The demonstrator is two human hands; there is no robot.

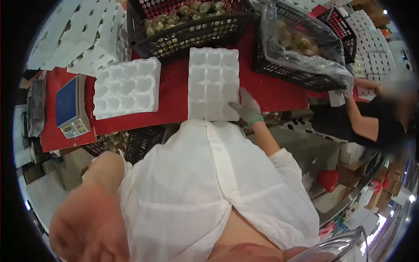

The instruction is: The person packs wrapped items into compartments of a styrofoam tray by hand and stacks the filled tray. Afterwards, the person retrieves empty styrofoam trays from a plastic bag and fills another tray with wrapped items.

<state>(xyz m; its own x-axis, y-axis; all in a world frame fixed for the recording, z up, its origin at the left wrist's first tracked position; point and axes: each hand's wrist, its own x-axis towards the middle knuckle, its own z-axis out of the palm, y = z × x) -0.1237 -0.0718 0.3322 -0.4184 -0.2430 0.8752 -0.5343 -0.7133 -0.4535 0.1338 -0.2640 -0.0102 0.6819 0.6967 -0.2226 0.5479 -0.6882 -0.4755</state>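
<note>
A white foam tray (214, 83) with rows of square hollows lies on the red table, its near end against my shirt. My right hand (249, 109), in a light grey glove, grips the tray's near right edge, thumb over the top and fingers along the side. My left hand (89, 222) is bare and raised close to the camera at the lower left, away from the table. Its palm side shows, but its fingers are blurred and cut off by the frame. Left of the tray rests a stack of similar foam trays (127, 87).
A black crate (192, 37) of wrapped round items stands behind the tray. Another black crate (301, 78), plastic-lined, stands at right. A scale (72, 107) sits at left on the red table (279, 98). White foam stacks (87, 32) rise behind. A co-worker (371, 113) is at right.
</note>
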